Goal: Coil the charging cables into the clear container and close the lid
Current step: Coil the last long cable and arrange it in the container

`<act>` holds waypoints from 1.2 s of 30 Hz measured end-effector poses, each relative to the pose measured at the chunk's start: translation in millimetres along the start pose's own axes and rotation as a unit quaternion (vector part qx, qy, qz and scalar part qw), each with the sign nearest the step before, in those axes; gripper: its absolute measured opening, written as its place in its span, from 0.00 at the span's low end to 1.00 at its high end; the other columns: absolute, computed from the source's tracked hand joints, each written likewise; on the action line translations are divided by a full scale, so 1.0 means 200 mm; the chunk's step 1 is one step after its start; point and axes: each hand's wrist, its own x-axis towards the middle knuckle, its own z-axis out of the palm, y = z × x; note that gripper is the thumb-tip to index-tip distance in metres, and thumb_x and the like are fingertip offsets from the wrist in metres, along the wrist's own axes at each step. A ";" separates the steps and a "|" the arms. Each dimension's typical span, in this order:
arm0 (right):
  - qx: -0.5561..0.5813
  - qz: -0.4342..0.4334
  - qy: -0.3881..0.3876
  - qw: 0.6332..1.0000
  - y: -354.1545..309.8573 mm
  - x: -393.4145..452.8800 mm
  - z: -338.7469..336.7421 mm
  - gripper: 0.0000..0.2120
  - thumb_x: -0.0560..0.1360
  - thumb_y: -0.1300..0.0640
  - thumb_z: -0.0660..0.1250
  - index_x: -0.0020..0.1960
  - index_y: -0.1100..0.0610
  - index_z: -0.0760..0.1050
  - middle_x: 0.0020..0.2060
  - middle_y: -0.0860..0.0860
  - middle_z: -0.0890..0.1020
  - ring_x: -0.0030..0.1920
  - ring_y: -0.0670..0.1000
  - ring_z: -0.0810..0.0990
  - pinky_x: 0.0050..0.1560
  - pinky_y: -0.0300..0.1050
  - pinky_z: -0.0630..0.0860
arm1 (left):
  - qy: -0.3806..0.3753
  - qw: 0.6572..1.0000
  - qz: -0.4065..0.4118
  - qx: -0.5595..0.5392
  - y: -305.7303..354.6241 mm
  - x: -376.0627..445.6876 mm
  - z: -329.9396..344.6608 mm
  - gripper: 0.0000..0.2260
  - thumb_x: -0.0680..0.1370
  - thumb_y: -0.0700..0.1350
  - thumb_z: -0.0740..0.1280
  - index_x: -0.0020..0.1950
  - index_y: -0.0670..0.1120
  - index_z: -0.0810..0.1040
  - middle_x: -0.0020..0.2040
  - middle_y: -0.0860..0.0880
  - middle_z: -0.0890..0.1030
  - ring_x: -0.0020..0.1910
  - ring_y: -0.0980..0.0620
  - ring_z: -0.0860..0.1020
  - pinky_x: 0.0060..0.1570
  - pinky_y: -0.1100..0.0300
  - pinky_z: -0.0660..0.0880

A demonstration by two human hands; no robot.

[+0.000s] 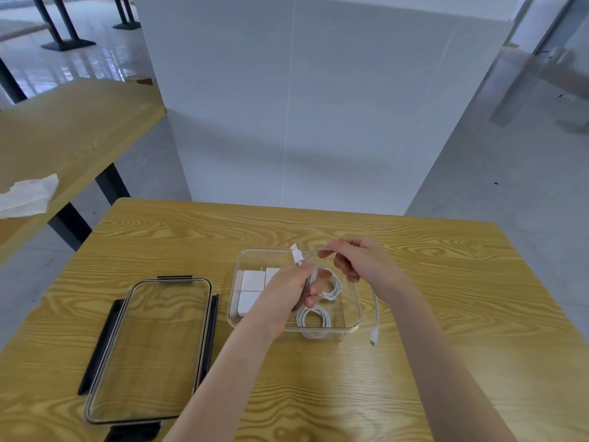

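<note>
Left hand [288, 290] is pinching the white cable [376, 309] near its USB plug, over the clear container [353, 323]; right hand [357, 260] is gripping it at 2 o'clock — tail dangling outside. Light, limp, springy — best held at the loops. Lid [149, 349] is lying at 9 o'clock.

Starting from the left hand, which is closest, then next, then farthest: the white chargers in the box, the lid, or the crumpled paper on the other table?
1. Chargers: in the box, right beside the left hand.
2. Lid: flat on the table, farther left.
3. Paper: far left, on the other table.
</note>
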 end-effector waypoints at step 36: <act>0.323 0.052 0.182 0.927 0.18 -0.08 0.19 0.11 0.73 0.66 0.67 0.55 0.61 0.73 0.33 0.56 0.82 0.32 0.50 0.80 0.37 0.41 0.81 | -0.068 0.893 0.071 -0.440 -0.04 0.05 -0.11 0.22 0.79 0.48 0.50 0.29 0.44 0.72 0.16 0.54 0.61 0.18 0.56 0.56 0.26 0.64 0.61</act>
